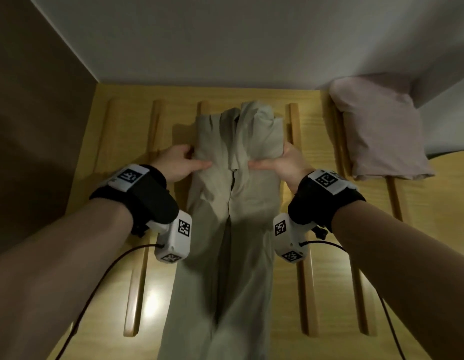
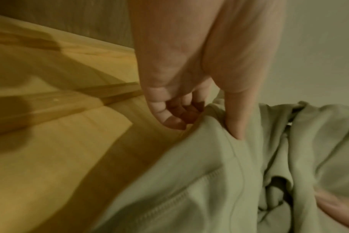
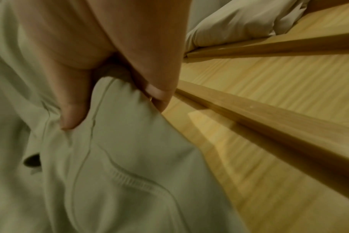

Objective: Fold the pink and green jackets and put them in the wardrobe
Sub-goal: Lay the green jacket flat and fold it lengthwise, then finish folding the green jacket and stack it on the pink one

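We have the green jacket (image 1: 236,178) laid lengthwise on the wooden shelf (image 1: 327,183), between two of its raised slats, its near end running toward us off the bottom of the head view. Our left hand (image 1: 180,162) grips the jacket's left edge, thumb on top pointing inward and fingers (image 2: 169,113) curled under the cloth. Our right hand (image 1: 282,162) mirrors it on the right edge, thumb pressed into the fabric, fingers (image 3: 159,93) tucked beneath the fold. The far part of the jacket sits bunched up beyond our hands. The pink jacket (image 1: 379,128) lies folded at the shelf's far right corner, well apart from the green one, against the white wall (image 1: 225,40).
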Motion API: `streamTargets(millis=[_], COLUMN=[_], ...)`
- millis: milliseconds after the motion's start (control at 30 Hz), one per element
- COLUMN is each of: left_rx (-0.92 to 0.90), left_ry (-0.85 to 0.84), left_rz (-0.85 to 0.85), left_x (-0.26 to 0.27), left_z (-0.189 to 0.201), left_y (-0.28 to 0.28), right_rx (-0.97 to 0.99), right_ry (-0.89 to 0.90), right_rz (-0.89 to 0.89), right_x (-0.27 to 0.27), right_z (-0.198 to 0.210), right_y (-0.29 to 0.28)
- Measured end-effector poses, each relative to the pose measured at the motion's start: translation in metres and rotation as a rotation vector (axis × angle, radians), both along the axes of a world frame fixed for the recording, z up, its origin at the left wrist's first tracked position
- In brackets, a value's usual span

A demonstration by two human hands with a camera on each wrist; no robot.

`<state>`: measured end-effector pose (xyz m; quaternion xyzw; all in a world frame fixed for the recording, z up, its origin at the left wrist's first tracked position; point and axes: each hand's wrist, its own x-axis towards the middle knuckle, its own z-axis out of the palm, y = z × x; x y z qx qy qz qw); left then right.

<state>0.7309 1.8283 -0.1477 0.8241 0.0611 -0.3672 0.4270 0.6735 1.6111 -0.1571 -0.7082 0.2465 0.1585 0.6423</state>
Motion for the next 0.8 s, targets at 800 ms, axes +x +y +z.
streamTargets(millis=[800], left_rx=[0.025], left_ry=[-0.731], left_rz=[-0.229], left_x=[-0.021], left_z=[0.017], left_y=[0.008], right_rx=[-0.669], right_ry=[-0.539], right_rz=[0.201], right_x=[-0.041], right_z=[0.020], right_y=[0.009])
